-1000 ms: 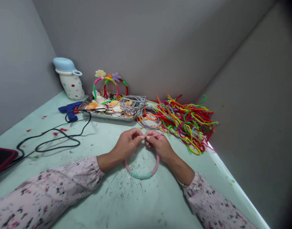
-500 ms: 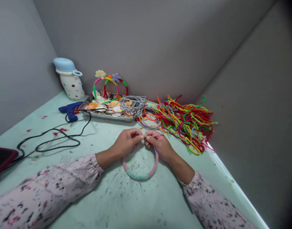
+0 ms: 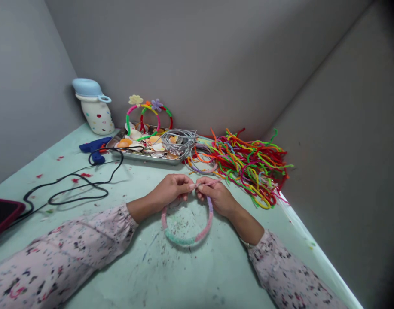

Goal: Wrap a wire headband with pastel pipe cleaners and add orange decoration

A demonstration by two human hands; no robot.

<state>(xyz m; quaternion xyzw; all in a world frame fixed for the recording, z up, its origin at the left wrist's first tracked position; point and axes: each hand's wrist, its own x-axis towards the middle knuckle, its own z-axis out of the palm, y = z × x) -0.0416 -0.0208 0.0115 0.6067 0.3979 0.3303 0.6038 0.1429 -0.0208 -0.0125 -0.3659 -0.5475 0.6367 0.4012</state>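
Observation:
My left hand [image 3: 169,191] and my right hand [image 3: 216,197] meet at the fingertips over the pale green table [image 3: 135,274]. Between them they pinch the open ends of a headband [image 3: 185,238] wrapped in pink, mint and lilac fuzzy wire. A thin pink pipe cleaner [image 3: 212,183] sticks out to the right from my right fingers. The band's curved part hangs toward me and rests near the tabletop. Both sleeves are pale with dark and pink specks.
A heap of coloured pipe cleaners [image 3: 248,165] lies behind my right hand. A metal tray [image 3: 145,155] holds shells, bare grey headbands [image 3: 179,139] and two decorated headbands [image 3: 145,113]. A blue glue gun [image 3: 95,148] with black cable [image 3: 77,186], a spotted jug [image 3: 95,109], grey walls.
The headband has turned in my fingers, its mint section sliding left and lower. My left forearm has shifted slightly left; both hands stay together at the band's ends.

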